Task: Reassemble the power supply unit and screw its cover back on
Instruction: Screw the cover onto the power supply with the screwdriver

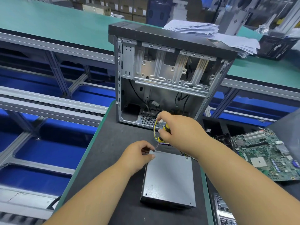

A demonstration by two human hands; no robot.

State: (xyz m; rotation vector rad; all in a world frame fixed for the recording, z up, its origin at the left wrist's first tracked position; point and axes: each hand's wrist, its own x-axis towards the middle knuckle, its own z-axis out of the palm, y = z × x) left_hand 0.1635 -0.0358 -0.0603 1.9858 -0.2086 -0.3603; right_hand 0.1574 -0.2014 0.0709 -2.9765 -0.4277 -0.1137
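Observation:
The power supply unit (168,179) lies flat on the dark mat, its grey cover facing up, with a bundle of coloured wires (155,127) leaving its far side. My right hand (177,129) grips a yellow-and-black screwdriver (162,135), held steeply with its tip on a screw (153,150) at the cover's far left corner. My left hand (138,156) holds that same corner, thumb on the cover's edge and fingers curled beside the screw. Screws show at the other cover corners.
An open, stripped computer case (168,75) stands upright just behind the unit. A green motherboard (266,153) lies at the right. A stack of papers (211,33) sits behind the case. The mat's left edge (84,151) drops off to conveyor rails.

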